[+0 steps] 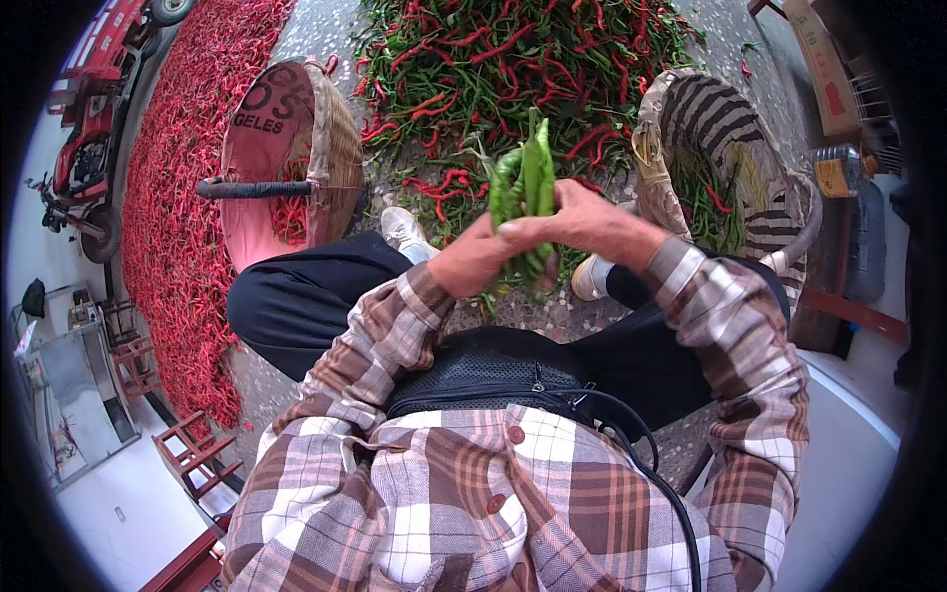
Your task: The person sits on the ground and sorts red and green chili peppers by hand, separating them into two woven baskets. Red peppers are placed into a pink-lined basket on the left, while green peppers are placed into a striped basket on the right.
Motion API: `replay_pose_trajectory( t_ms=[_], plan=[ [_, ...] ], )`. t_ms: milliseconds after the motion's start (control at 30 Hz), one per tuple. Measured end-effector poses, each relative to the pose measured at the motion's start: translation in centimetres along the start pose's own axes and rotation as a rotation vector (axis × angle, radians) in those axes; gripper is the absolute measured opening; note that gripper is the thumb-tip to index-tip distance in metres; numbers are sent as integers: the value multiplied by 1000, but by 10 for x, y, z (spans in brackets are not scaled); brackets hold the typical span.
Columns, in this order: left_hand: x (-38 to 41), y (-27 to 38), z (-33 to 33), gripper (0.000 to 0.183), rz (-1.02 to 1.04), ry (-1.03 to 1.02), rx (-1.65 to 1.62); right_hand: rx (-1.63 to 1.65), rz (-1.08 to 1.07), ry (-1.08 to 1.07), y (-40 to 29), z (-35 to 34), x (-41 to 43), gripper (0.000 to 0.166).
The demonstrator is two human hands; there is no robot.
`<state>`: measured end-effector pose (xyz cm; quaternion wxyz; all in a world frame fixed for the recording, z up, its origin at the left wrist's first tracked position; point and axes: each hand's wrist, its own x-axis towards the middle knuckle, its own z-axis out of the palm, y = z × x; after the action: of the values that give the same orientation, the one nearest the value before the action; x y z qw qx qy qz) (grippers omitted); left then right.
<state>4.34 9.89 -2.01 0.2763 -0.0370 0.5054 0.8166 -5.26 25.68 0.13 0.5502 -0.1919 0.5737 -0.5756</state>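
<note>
A bunch of green chili peppers (534, 174) stands upright between my two hands, above the floor in front of my lap. My left hand (473, 255) grips the bunch from the left and below. From the right, my right hand (592, 222) wraps around the same peppers, and the two hands touch. Lower ends of the bunch poke out blurred beneath my fingers. Just beyond lies a big heap of mixed green and red chili peppers (510, 66). Some red peppers (444, 189) lie loose at its near edge.
A pink-lined wicker basket (344, 155) holding red peppers stands left. On the right, a basket with a striped lining (710, 111) contains mostly green peppers. Red peppers (185, 185) spread widely at far left, beside a red motor tricycle (81, 140). Wooden stools (196, 455) and a large plastic bottle (864, 237) flank me.
</note>
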Motion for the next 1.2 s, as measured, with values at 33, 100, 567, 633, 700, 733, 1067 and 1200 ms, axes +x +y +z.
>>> replay_pose_trajectory(
  t_ms=[33,100,567,633,700,733,1067,1200],
  plan=[
    [3,-3,3,30,21,-25,135,72,-30,75,3,8,1,42],
    [7,-6,6,31,-3,41,136,167,-140,175,8,13,5,25],
    [7,35,-10,33,490,589,734,-215,-326,173,21,-8,19,9],
    [11,37,-20,34,603,621,1068,-397,-180,190,4,-13,8,12],
    [17,24,-42,38,758,687,961,-608,-221,273,14,-26,11,17],
    [15,27,-62,42,750,792,1044,-753,-152,350,1,-28,2,23],
    [79,-173,-111,14,154,-215,1789,-938,-310,608,-18,-67,-17,22],
    [128,-250,-55,28,151,-335,1780,-883,-258,701,-25,-70,-26,23]
  ],
)
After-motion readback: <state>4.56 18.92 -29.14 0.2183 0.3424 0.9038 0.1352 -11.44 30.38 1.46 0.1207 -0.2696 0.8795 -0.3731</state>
